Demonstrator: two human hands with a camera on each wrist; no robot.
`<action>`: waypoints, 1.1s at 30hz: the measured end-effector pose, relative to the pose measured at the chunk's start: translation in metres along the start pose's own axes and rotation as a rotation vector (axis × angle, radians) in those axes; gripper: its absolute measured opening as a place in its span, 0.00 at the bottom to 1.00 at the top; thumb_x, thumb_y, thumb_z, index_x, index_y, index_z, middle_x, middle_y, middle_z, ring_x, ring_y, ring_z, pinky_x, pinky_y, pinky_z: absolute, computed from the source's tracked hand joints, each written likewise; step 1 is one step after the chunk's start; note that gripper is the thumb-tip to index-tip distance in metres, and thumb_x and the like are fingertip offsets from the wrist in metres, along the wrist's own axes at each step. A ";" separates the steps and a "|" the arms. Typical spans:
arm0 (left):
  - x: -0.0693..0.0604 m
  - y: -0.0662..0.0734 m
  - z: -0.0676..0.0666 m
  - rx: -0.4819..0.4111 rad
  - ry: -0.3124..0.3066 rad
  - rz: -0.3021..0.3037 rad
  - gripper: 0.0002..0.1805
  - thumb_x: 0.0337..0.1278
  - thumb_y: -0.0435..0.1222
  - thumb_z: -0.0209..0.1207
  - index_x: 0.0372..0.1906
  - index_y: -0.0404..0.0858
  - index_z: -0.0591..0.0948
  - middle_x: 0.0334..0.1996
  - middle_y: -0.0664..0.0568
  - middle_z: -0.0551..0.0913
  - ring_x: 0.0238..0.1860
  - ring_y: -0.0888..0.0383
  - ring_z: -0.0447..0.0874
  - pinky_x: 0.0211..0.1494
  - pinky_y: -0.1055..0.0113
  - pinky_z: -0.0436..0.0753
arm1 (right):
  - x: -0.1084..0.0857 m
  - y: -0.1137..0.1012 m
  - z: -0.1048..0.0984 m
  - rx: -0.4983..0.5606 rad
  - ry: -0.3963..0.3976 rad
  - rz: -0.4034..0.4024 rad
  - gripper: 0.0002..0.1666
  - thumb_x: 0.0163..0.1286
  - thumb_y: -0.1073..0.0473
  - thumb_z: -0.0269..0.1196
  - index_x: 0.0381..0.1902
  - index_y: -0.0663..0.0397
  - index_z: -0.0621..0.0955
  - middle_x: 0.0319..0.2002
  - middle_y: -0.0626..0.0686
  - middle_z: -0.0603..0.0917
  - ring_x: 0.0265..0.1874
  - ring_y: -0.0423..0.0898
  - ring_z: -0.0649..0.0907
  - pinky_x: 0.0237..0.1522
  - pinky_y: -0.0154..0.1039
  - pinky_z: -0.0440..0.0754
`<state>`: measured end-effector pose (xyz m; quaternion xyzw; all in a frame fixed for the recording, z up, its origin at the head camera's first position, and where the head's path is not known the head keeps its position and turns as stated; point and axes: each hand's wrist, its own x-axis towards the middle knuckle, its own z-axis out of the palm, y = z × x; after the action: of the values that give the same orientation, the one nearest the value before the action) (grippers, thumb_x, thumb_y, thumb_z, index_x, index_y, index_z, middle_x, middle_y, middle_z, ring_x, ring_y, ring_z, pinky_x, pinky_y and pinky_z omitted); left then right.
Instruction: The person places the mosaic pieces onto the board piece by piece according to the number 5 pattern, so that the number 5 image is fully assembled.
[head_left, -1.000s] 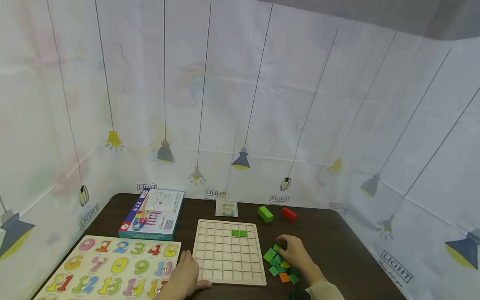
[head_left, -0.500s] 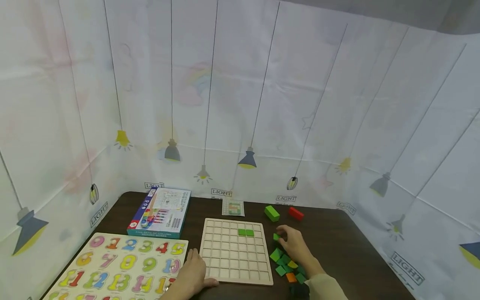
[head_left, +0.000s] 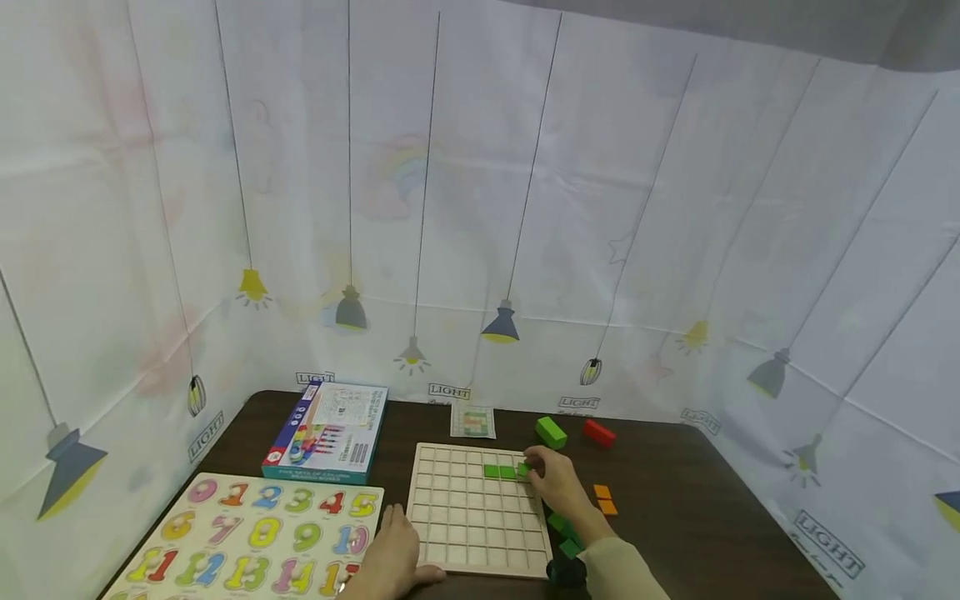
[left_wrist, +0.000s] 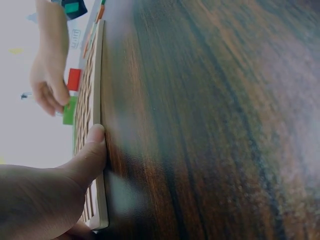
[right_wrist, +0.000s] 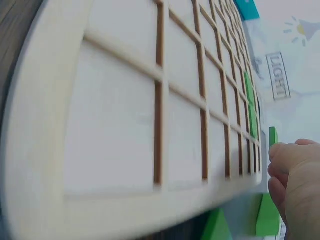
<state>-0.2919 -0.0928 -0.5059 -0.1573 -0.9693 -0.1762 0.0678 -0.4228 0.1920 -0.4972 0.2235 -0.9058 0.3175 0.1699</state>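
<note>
My right hand (head_left: pixel 562 490) pinches a small green tile (right_wrist: pixel 273 136) between thumb and fingertips, at the board's upper right. Two green tiles (head_left: pixel 499 472) lie side by side in cells of the wooden grid board (head_left: pixel 465 533), just left of it. At the board's lower left corner rests my left hand (head_left: pixel 392 557); the left wrist view shows its thumb (left_wrist: pixel 95 145) against the board's front edge. Loose green tiles (head_left: pixel 570 547) are partly hidden by the right forearm.
Orange tiles (head_left: pixel 603 492) lie right of the hand. Behind stand a green block (head_left: pixel 551 432), a red block (head_left: pixel 599 432) and a patterned card (head_left: pixel 473 421). A number puzzle (head_left: pixel 247 533) and a box (head_left: pixel 326 433) are at left.
My right hand has moved left from beside the tile pile to over the board, with a green tile in its fingertips. The left hand stays at the board's corner. Two orange tiles now show.
</note>
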 end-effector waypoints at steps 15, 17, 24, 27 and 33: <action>0.003 -0.003 0.004 0.011 0.002 -0.015 0.52 0.34 0.59 0.69 0.44 0.11 0.74 0.53 0.19 0.68 0.60 0.28 0.63 0.63 0.45 0.66 | 0.027 -0.018 0.036 -0.002 -0.029 -0.106 0.17 0.55 0.75 0.66 0.44 0.63 0.80 0.37 0.53 0.83 0.38 0.50 0.83 0.36 0.42 0.83; 0.003 -0.002 0.003 0.013 -0.010 -0.024 0.52 0.34 0.60 0.68 0.44 0.11 0.74 0.54 0.19 0.68 0.60 0.29 0.63 0.63 0.45 0.66 | 0.027 -0.021 0.041 -0.007 -0.044 -0.121 0.17 0.55 0.75 0.66 0.44 0.63 0.79 0.37 0.54 0.83 0.38 0.51 0.83 0.36 0.41 0.83; 0.003 0.001 0.001 0.019 -0.046 -0.038 0.52 0.36 0.61 0.67 0.45 0.11 0.74 0.54 0.20 0.68 0.61 0.30 0.63 0.64 0.47 0.65 | 0.027 -0.030 0.049 -0.006 -0.070 -0.128 0.17 0.57 0.73 0.66 0.46 0.63 0.79 0.38 0.54 0.82 0.39 0.51 0.83 0.38 0.42 0.82; 0.003 0.000 0.002 0.042 -0.053 -0.025 0.51 0.36 0.61 0.66 0.43 0.12 0.75 0.53 0.21 0.69 0.60 0.31 0.64 0.64 0.47 0.65 | 0.027 -0.033 0.051 -0.023 -0.089 -0.136 0.17 0.58 0.72 0.66 0.47 0.62 0.79 0.39 0.53 0.82 0.40 0.50 0.82 0.39 0.41 0.82; 0.004 -0.001 0.002 0.049 -0.077 -0.038 0.52 0.37 0.62 0.66 0.45 0.12 0.75 0.54 0.21 0.69 0.61 0.31 0.63 0.64 0.47 0.65 | 0.029 -0.040 0.053 -0.056 -0.104 -0.142 0.17 0.58 0.71 0.66 0.47 0.63 0.80 0.38 0.52 0.82 0.41 0.50 0.81 0.40 0.43 0.81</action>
<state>-0.2965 -0.0919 -0.5069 -0.1438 -0.9780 -0.1476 0.0308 -0.4353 0.1209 -0.5039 0.2985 -0.9037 0.2673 0.1510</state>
